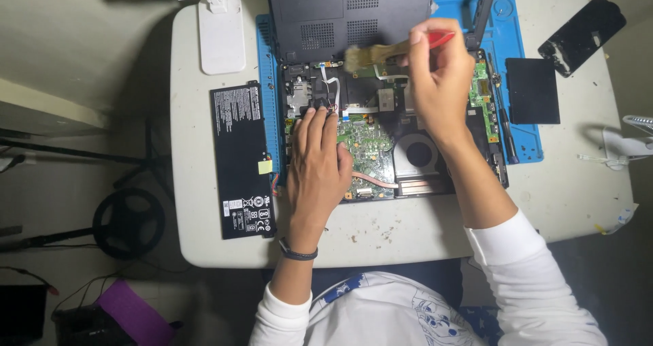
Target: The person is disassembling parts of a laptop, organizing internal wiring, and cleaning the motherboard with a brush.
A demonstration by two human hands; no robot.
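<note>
Two bare hands work over an opened laptop chassis point(381, 142) lying on a blue work mat point(524, 80) at the middle of a white table point(578, 189). The left hand point(314, 162) lies flat, fingers extended and open, palm down on the green circuit board point(364, 138), fingertips reaching the dark parts near the upper left of the board. The right hand point(439, 80) is closed around the red handle of a small brush point(381, 52); its pale bristles sit over the top edge of the board, just below the removed dark bottom cover point(350, 12), which has vented grilles.

Around the work: a flat black rectangular battery pack point(241, 162) lies just left of the mat, bearing a small yellow tag. A white rounded block point(221, 33) stands above it. Right of the mat lie a black square pad point(532, 91) and a black phone-like slab point(581, 27), tilted. A round fan point(418, 154) and a copper pipe point(374, 180) show on the board beside the right wrist. The right forearm crosses the chassis's right half and hides part of it.

The tabletop is smooth, with brown specks near its front edge. On the dim floor at left are cables and a dark round wheel-like object point(128, 222)
</note>
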